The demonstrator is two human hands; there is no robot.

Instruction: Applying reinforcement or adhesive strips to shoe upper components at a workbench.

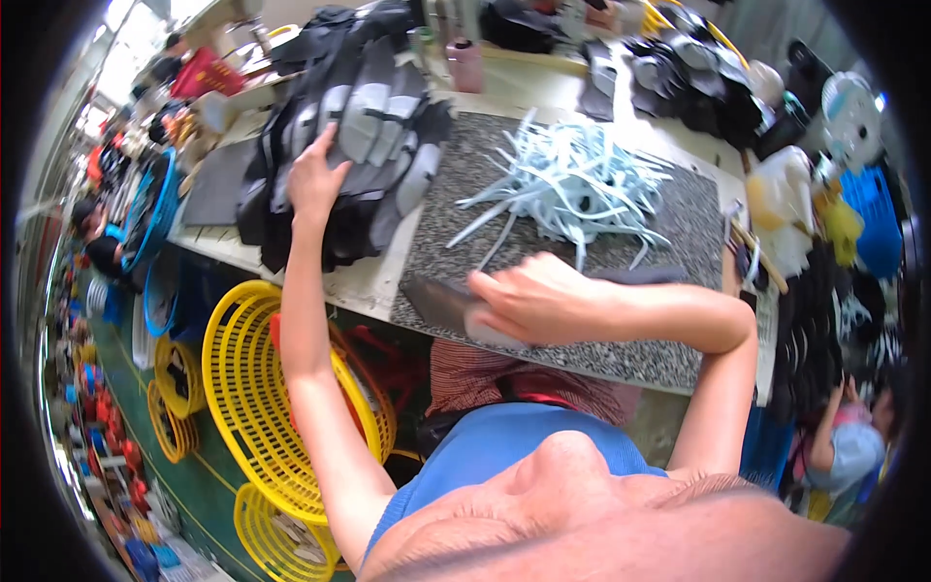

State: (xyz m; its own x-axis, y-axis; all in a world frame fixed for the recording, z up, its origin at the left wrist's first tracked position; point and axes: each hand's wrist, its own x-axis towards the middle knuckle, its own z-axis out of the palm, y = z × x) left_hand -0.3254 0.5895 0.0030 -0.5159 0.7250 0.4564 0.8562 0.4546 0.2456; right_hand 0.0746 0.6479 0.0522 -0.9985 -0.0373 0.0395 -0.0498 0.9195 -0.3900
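Note:
A heap of black and light grey cut pieces, which look like shoe uppers (369, 116), lies on the table at the left. My left hand (315, 182) rests on it, index finger stretched forward and thumb apart, gripping nothing. Bent over the near edge of a speckled stone slab (679, 339), my right hand (533, 303) has its fingers curled on a flat dark grey piece (438, 306) with a whitish part. Blur hides its exact kind. A slim black object (640, 275) lies just right of this hand. Beyond it is a tangle of pale blue strips (572, 184).
Yellow baskets (242, 388) stand below the table's left edge. More black and grey pieces (693, 73) are piled at the far right, near a plastic jug (781, 199) and a fan (851, 121). A pink spool (465, 66) stands at the back. Other people sit at both sides.

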